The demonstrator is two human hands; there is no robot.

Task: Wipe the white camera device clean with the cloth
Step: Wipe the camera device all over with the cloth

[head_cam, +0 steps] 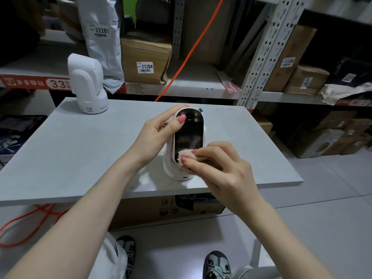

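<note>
White camera device (186,137): stands upright on its base near the front edge of the grey table (80,150), dark glossy face turned up toward the wearer.

Left hand (159,131): grips the device by its upper left side, thumb laid across the rim beside the lens, fingers curled behind the top.

Right hand (219,168): pinches a small wad of pinkish cloth (184,157) between thumb and fingertips and presses it against the lower end of the dark face.

Progress, as judged: wiping is under way on the front panel. A pale smear or reflection shows on the glass just above the cloth; whether it is dirt or glare cannot be told. Upper face around the lens, white sides, back and base show no contact with the cloth at this moment and probably remain to be wiped.

Other items: second white camera (86,83), standing at the far left corner of the table, untouched. Orange cable (189,51) hanging before the shelving behind.
</note>
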